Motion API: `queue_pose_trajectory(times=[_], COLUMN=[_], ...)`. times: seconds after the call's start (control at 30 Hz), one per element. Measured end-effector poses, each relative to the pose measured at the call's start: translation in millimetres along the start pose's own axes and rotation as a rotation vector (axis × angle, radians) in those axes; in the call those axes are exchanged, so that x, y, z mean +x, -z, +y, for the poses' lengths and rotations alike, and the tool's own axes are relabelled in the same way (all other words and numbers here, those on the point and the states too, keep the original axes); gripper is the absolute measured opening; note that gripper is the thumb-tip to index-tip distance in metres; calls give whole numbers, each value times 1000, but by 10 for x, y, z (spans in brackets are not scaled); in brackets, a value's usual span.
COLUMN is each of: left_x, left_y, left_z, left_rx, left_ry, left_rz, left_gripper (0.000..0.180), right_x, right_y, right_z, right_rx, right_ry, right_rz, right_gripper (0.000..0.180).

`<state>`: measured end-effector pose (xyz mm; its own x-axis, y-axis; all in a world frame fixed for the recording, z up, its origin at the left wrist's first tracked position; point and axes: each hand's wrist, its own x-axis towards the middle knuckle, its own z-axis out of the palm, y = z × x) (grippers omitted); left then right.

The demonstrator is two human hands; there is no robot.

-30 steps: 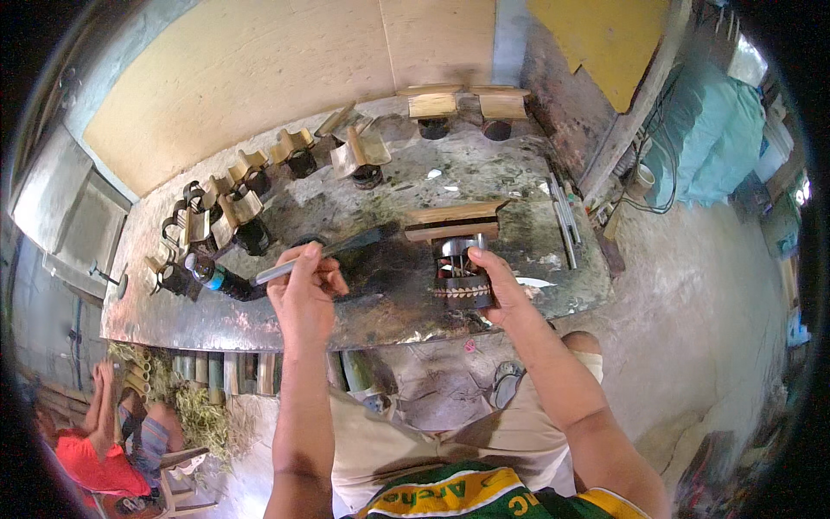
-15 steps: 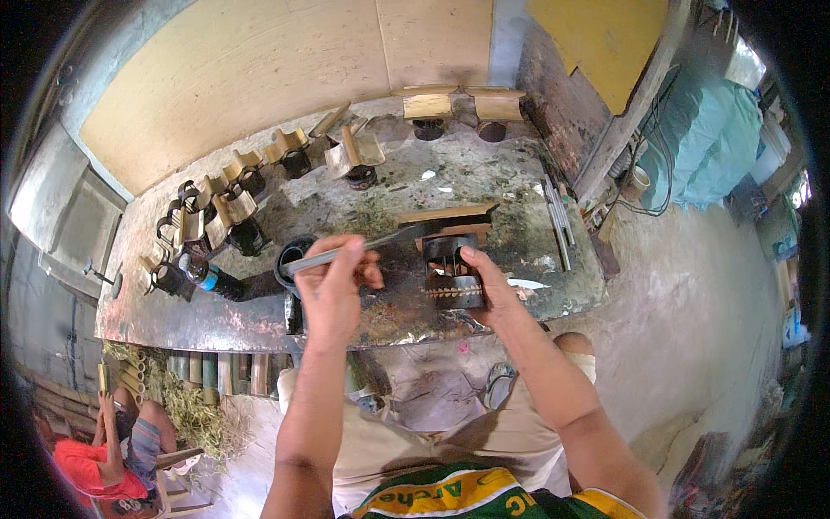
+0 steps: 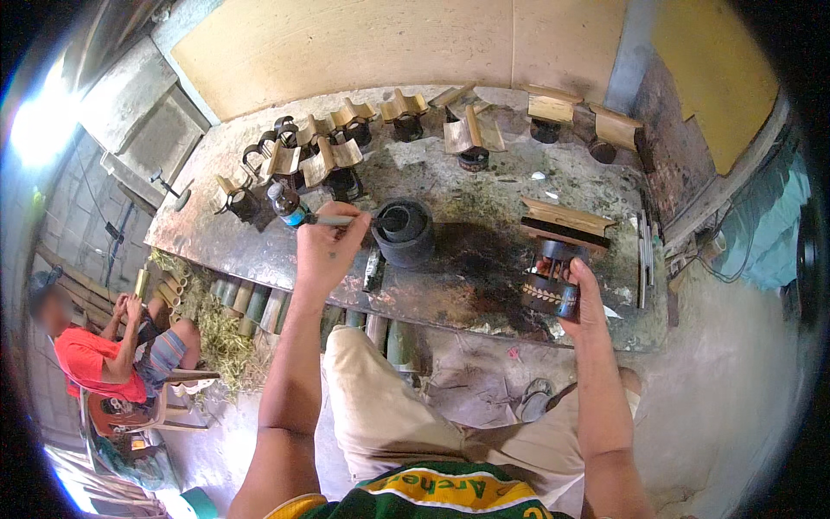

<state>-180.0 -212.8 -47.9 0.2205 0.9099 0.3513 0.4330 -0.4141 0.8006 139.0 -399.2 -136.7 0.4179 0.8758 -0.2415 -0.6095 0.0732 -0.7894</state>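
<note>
My left hand (image 3: 328,248) is closed around a paintbrush (image 3: 331,220) with a pale handle. The brush's dark end reaches into the mouth of a black round pot (image 3: 405,252) on the table. To the right, my right hand (image 3: 588,303) grips a bamboo craft piece (image 3: 550,288) above the table's front part. Its round body is black, with a band of pale leaf shapes and an opening in the side. On top sits a split bamboo piece (image 3: 566,218), natural yellow with a black edge.
Several similar bamboo pieces (image 3: 331,162) stand along the back and left of the stained table (image 3: 484,285). A dark bottle with a blue label (image 3: 288,206) stands behind my left hand. Metal rods (image 3: 645,259) lie at the right edge. A person in red (image 3: 99,359) sits at far left.
My left hand has drawn the brush away from the bamboo piece and brought its end to the black pot. My right hand still holds the piece. The view has swung left.
</note>
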Motion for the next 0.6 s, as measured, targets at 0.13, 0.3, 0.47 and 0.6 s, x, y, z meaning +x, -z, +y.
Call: queue_pose_trajectory(times=[0.13,0.3,0.47,0.6], left_x=[128,164,-188,-409], left_y=[-176,-291,-261,-344], left_z=[-94,-73,-103,-207], left_rx=[105,277,128,151], left_ry=[-206,-178,-344,-445], left_rz=[-70,-156,-20,43], left_gripper=[19,17,13,18], right_x=[7,59,18,37], right_y=[-48,-59,-26,-25], right_z=[-22,39,-2,9], right_rx=[155,211,113,153], right_ry=[17,1,-17,-5], right_rz=[-163,-139,-84,-180], right_gripper=[52,58,48,57])
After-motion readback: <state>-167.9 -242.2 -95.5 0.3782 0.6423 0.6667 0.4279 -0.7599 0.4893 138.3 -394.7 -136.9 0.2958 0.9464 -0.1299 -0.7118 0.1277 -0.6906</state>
